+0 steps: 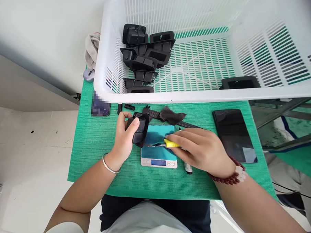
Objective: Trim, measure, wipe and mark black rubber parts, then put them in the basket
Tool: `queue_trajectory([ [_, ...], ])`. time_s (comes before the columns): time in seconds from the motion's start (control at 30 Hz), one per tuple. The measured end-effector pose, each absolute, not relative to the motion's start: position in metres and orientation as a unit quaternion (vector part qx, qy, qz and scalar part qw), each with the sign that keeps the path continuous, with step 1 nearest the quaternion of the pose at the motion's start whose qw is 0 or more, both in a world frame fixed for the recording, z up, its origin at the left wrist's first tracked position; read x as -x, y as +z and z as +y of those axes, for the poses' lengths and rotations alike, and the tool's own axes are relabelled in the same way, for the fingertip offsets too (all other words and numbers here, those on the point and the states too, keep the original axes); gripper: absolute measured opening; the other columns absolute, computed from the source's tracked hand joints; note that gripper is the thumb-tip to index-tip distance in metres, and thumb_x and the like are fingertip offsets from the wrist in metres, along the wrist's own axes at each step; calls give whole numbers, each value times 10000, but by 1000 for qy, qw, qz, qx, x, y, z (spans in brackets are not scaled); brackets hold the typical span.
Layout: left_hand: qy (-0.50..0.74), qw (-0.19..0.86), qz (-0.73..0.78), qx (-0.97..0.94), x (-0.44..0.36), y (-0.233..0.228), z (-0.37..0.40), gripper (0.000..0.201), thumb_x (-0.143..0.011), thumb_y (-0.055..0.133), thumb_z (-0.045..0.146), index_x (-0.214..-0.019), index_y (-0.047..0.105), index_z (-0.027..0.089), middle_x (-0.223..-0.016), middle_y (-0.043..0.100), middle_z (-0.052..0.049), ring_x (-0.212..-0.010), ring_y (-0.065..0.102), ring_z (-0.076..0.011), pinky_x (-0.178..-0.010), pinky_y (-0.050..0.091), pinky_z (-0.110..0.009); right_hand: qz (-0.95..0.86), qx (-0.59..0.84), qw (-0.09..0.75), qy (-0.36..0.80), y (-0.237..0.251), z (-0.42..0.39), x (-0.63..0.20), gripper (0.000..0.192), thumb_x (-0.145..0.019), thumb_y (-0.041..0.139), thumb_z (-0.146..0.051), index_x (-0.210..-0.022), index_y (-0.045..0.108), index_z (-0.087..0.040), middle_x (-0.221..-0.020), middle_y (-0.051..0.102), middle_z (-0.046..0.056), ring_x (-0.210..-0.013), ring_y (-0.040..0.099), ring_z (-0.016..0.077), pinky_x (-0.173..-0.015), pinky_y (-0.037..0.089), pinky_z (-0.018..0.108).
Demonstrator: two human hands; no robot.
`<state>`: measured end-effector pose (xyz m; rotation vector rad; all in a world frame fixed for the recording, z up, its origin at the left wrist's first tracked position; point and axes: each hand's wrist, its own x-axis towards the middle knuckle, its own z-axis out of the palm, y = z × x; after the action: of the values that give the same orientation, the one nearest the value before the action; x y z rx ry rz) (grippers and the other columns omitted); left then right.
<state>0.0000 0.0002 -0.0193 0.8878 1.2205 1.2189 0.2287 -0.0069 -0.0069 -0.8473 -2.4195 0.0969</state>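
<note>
My left hand [125,136] grips a black plastic part [139,136], thumb across its face, tilted on edge over the left side of a small digital scale [159,162]. In my right hand [198,147] is a knife with a yellow handle [171,143]. Its thin blade [156,145] points left toward the black part, above the scale's shiny blue plate; whether the tip touches the part I cannot tell. Behind the scale lie black calipers [152,113] with a dark cloth scrap [172,115] on them. A marker [188,167] rests partly under my right hand.
A white plastic basket [196,96] stands at the back, with several similar black parts [142,60] piled on its left and another [240,82] at its front right. A black phone or tablet [235,135] lies right, another phone [100,107] left. Green mat [92,150] covers the table.
</note>
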Motion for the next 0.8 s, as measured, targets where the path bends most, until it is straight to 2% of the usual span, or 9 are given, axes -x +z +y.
queue_trajectory([
  [0.2,488,592,511,-389,0,-16,-2,415,-780,720,546,-860,454,238,-654,428,50,-491,392,-71,-413,278,-193,-849,422,316,-39,-9,-4,-233,178,-879,660,-190,-1043,591,-183,-763,724,30,-653,672,158,-558,478,270],
  [0.37,509,565,527,-379,-1,-17,-1,426,-764,730,558,-866,466,239,-653,444,52,-504,403,-70,-422,325,-181,-907,314,280,29,-8,-6,-229,124,-923,610,-229,-1034,582,-182,-805,728,23,-670,665,141,-584,487,264],
  [0.6,495,568,534,-382,0,-15,0,441,-754,736,563,-846,455,237,-611,434,58,-470,391,-69,-390,315,-176,-857,422,293,-26,-10,-5,-230,129,-888,661,-209,-995,602,-166,-729,703,22,-610,632,139,-539,448,266],
  [0.8,493,568,552,-360,-2,-15,0,469,-728,749,583,-869,457,245,-619,443,61,-479,415,-75,-395,355,-177,-906,319,275,39,-12,-5,-230,121,-926,610,-235,-1034,590,-183,-796,722,16,-677,660,137,-589,473,264],
])
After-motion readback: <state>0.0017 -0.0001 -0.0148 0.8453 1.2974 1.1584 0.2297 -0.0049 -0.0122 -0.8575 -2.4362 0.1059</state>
